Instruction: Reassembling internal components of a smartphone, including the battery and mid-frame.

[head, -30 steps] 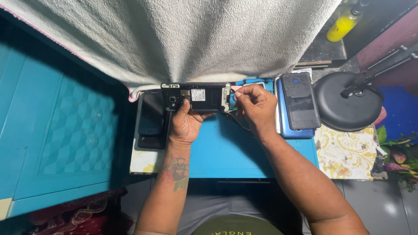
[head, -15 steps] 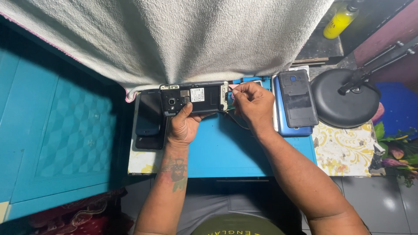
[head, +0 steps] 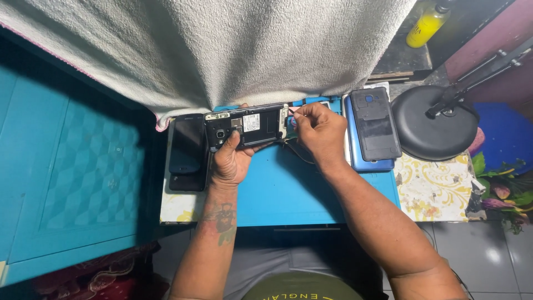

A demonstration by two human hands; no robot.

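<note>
My left hand (head: 230, 158) grips the opened phone (head: 247, 126) on the blue mat (head: 288, 194). My right hand (head: 319, 130) pinches something tiny at its end; I can't identify it. The towel (head: 222, 50) hides the mat's far edge.

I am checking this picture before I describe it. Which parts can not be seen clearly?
All in the head view:
- Tool tip: the right hand covers it; its kind is too small to tell.
- Opened phone: the left hand hides its lower edge, and the inner parts are too small.
- Back of the table: the white towel hides it.
- Lamp: its arm is cut off by the right edge.
- Yellow bottle: cut off at the top.
</note>
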